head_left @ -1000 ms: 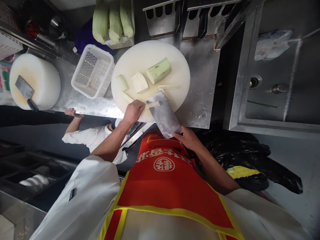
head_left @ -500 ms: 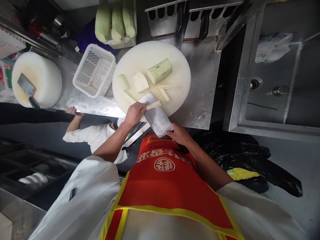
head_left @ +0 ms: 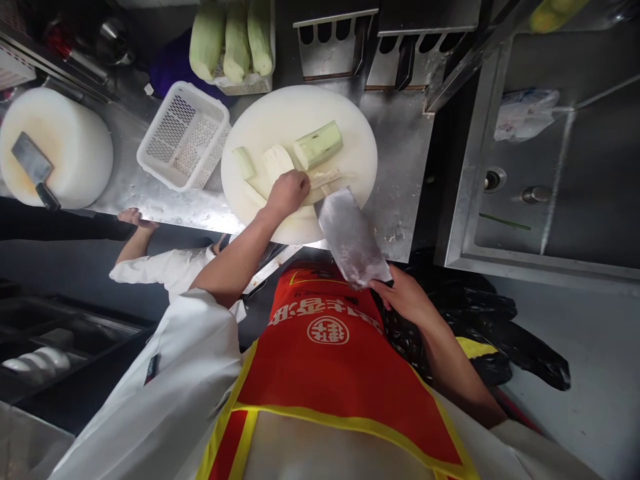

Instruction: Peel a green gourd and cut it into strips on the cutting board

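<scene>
My left hand (head_left: 289,193) is over the round white cutting board (head_left: 300,107), fingers pinched at the end of a pale gourd strip (head_left: 326,177). In my right hand (head_left: 406,293) is a broad-bladed cleaver (head_left: 353,237), its handle hidden in my grip. The blade slants from the board's front edge towards my apron. On the board lie a peeled green gourd piece (head_left: 319,145), a cut block (head_left: 277,162) with pale flesh partly behind my left hand, and a smaller green piece (head_left: 243,163) with a thin slice (head_left: 254,194) below it.
A white plastic basket (head_left: 145,157) stands left of the board. Whole peeled gourds (head_left: 235,43) lie in another basket behind. Another cleaver (head_left: 33,160) rests on a thick chopping block (head_left: 95,160). A co-worker's hand (head_left: 131,217) touches the counter edge; a sink (head_left: 460,248) is at right.
My left hand has moved up and right, carrying the strip off the blade to the loose strips on the board. My right hand has drawn the cleaver right and towards me.
</scene>
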`<state>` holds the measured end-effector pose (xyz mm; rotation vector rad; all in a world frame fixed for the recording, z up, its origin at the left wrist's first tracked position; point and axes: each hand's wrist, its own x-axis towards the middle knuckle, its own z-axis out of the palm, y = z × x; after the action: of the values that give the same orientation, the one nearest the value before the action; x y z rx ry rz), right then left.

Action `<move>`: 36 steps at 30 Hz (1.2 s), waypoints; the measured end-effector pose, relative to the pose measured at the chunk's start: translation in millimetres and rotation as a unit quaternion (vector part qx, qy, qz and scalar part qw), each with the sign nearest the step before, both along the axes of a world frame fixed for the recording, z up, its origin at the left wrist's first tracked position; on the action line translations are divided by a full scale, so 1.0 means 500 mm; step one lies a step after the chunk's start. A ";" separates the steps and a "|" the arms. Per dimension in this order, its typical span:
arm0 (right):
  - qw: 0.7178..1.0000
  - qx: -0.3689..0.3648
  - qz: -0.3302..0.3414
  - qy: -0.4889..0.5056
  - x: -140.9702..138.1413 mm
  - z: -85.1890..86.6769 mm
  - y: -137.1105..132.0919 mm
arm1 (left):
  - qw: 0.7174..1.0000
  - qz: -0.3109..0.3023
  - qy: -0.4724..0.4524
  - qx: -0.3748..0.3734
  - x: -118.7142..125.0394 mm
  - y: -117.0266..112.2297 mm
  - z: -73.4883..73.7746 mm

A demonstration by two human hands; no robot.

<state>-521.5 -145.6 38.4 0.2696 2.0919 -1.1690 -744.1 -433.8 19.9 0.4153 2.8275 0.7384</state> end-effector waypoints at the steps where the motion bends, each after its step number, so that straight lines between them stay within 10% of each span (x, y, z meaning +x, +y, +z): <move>1: 1.000 -0.006 -0.026 -0.013 0.015 0.002 0.015 | 1.000 -0.012 -0.004 -0.002 -0.016 0.001 -0.002; 9: 0.989 0.002 -0.145 -0.027 0.086 -0.001 0.045 | 0.986 -0.050 -0.138 -0.081 0.034 -0.052 -0.010; 17: 0.992 -0.010 -0.126 -0.007 0.064 -0.008 0.035 | 0.983 0.034 -0.148 0.104 0.112 -0.057 -0.003; 25: 0.997 0.009 -0.058 0.043 0.054 -0.034 0.037 | 0.750 0.281 -0.281 0.529 0.174 -0.072 -0.009; 36: 0.999 0.021 -0.004 0.045 0.043 -0.055 0.018 | 0.708 0.518 -0.137 0.460 0.141 -0.227 0.004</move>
<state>-500.1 -136.5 11.1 0.2493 2.1970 -1.1630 -673.6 -547.4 21.7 -1.2055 1.9421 2.1416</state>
